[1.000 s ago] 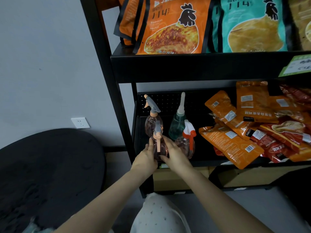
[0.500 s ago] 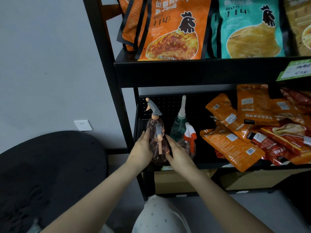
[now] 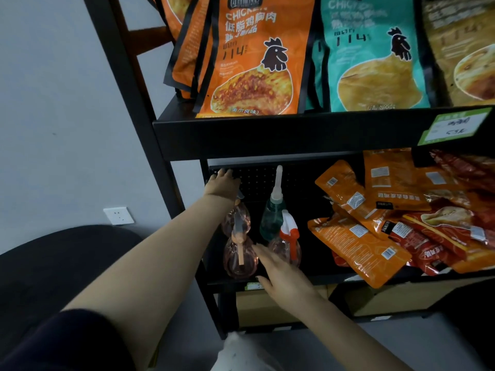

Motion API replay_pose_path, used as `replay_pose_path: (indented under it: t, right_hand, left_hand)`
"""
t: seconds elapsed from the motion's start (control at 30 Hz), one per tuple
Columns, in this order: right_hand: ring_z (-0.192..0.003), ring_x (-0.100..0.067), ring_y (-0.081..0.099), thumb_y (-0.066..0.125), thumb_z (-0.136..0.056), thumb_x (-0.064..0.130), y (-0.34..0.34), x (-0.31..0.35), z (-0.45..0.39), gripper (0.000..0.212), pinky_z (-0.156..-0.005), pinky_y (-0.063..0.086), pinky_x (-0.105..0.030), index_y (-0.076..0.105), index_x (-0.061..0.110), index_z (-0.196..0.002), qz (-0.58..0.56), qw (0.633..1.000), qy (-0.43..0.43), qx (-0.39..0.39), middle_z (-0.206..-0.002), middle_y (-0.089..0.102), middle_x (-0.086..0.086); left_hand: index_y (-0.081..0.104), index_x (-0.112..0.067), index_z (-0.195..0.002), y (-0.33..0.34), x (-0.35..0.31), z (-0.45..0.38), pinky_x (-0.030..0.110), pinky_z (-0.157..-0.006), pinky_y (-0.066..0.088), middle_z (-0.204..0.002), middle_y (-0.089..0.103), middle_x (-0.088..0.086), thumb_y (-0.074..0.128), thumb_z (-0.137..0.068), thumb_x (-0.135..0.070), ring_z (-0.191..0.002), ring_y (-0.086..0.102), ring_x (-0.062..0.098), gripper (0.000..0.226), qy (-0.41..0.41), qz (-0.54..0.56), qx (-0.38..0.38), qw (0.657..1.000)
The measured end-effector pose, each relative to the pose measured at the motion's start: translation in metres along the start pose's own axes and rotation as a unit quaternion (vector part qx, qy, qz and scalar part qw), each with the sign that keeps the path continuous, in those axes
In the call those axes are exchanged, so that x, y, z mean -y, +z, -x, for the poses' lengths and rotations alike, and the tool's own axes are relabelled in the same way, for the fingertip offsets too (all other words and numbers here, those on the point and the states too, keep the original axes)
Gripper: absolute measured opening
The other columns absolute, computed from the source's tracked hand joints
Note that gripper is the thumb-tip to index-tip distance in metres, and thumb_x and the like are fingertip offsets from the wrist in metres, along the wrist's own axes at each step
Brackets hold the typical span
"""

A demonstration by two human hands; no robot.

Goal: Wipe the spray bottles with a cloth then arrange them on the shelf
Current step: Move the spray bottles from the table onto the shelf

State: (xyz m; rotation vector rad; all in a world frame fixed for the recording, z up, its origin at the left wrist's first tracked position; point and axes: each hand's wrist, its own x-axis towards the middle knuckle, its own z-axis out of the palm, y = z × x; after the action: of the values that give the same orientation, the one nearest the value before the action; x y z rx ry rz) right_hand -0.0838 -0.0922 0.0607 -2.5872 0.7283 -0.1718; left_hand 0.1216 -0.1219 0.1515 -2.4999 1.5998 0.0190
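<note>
Orange chicken snack pouches [image 3: 251,62] and teal pouch [image 3: 372,62] stand above; orange and red flat packets [image 3: 401,223] piled below; white wall socket [image 3: 118,215] left.

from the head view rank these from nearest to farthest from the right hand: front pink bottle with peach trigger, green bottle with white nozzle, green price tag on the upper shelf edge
From the right hand:
1. Front pink clear bottle with peach trigger, just left of the fingertips.
2. Green bottle with tall white nozzle, behind and above.
3. Green price tag, far up right on the upper shelf edge.
</note>
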Motion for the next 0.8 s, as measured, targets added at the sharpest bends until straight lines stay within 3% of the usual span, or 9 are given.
replay_pose_path:
  t: [0.13, 0.27, 0.37, 0.47, 0.53, 0.63, 0.8]
  right_hand:
    - [-0.141, -0.015, 0.025, 0.044, -0.099, 0.028, 0.001, -0.008, -0.001, 0.064, -0.107, 0.035, -0.029, 0.007, 0.027, -0.151, 0.032, 0.999, -0.011, 0.020, -0.158, 0.010, 0.009]
    - [-0.143, -0.011, 0.017, 0.044, -0.100, 0.028, 0.001, -0.016, 0.000, 0.062, -0.111, 0.025, -0.025, 0.009, 0.025, -0.151, 0.049, 0.998, -0.023, 0.020, -0.158, 0.012, 0.006]
    - [-0.143, -0.012, 0.016, 0.043, -0.100, 0.026, 0.003, -0.019, 0.001, 0.061, -0.112, 0.024, -0.025, 0.010, 0.024, -0.151, 0.058, 0.998, -0.030, 0.022, -0.157, 0.013, 0.005]
    - [-0.144, -0.011, 0.014, 0.042, -0.100, 0.026, 0.009, -0.021, 0.004, 0.061, -0.112, 0.022, -0.024, 0.010, 0.024, -0.151, 0.069, 0.997, -0.037, 0.024, -0.158, 0.013, 0.005]
    - [-0.144, -0.012, 0.015, 0.042, -0.100, 0.026, 0.011, -0.022, 0.005, 0.060, -0.113, 0.021, -0.025, 0.011, 0.024, -0.151, 0.072, 0.996, -0.038, 0.028, -0.158, 0.013, 0.006]
    - [-0.143, -0.012, 0.017, 0.041, -0.100, 0.026, 0.011, -0.024, 0.008, 0.059, -0.112, 0.022, -0.025, 0.012, 0.025, -0.151, 0.075, 0.996, -0.040, 0.034, -0.158, 0.014, 0.007]
    - [-0.143, -0.012, 0.018, 0.041, -0.100, 0.026, 0.007, -0.026, 0.010, 0.057, -0.112, 0.021, -0.024, 0.016, 0.025, -0.151, 0.081, 0.995, -0.045, 0.029, -0.157, 0.017, 0.007]
  left_hand:
    - [0.052, -0.012, -0.131, 0.006, 0.003, -0.017, 0.037, -0.109, 0.027, -0.136, 0.047, 0.011, 0.049, -0.095, -0.025, -0.133, 0.035, 0.028, 0.038, 0.033, -0.096, -0.031, 0.994]
    - [0.062, -0.007, -0.113, -0.002, 0.002, -0.021, 0.034, -0.094, 0.042, -0.117, 0.063, 0.008, 0.054, -0.094, -0.033, -0.114, 0.057, 0.027, 0.033, 0.027, -0.097, -0.050, 0.994]
    - [0.061, -0.007, -0.107, -0.004, -0.001, -0.021, 0.033, -0.076, 0.047, -0.105, 0.065, 0.008, 0.050, -0.095, -0.035, -0.102, 0.063, 0.028, 0.032, -0.017, -0.044, -0.048, 0.998]
    - [0.063, -0.007, -0.093, -0.004, -0.004, -0.024, 0.031, -0.065, 0.046, -0.081, 0.060, 0.003, 0.063, -0.086, -0.025, -0.080, 0.061, 0.025, 0.019, -0.056, 0.039, -0.032, 0.997]
    - [0.063, -0.007, -0.086, -0.002, -0.006, -0.027, 0.032, -0.067, 0.051, -0.084, 0.064, 0.005, 0.064, -0.083, -0.017, -0.079, 0.062, 0.024, 0.011, -0.080, 0.109, -0.018, 0.991]
    - [0.066, -0.008, -0.093, 0.001, -0.007, -0.030, 0.032, -0.065, 0.053, -0.083, 0.067, 0.008, 0.054, -0.087, -0.014, -0.085, 0.069, 0.026, 0.015, -0.091, 0.208, -0.008, 0.974]
    - [0.064, -0.006, -0.098, 0.008, -0.006, -0.031, 0.030, -0.058, 0.049, -0.081, 0.066, 0.007, 0.055, -0.088, -0.012, -0.077, 0.067, 0.025, 0.015, -0.084, 0.232, -0.017, 0.969]
